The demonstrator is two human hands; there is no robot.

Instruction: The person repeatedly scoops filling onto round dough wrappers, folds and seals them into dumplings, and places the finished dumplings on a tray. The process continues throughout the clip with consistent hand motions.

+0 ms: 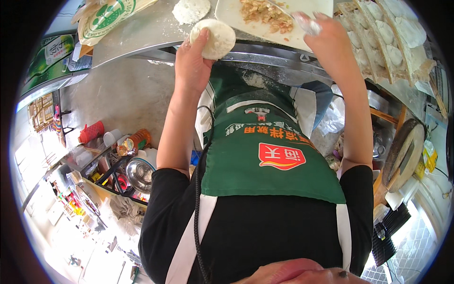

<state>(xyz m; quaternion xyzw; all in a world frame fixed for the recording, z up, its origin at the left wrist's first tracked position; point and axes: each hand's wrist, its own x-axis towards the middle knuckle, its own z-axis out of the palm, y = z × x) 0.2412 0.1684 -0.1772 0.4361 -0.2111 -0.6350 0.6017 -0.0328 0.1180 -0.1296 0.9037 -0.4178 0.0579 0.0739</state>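
Note:
My left hand is closed on a round, pale dumpling wrapper, its thumb lying across the face of the disc. Just beyond it, a floury stack of wrappers rests on the metal worktop. To the right, a white tray carries chopped, pinkish-brown filling. Over that tray's right side, my right hand grips a filling spatula by its white handle. The tool's thin end points left toward the filling; its tip is hard to make out.
Tilted-looking wooden boards with rows of white dumplings stand at the far right. A printed bag lies at the far left. Below left, a shelf holds a metal bowl and a red jug. The worktop's front edge runs below both hands.

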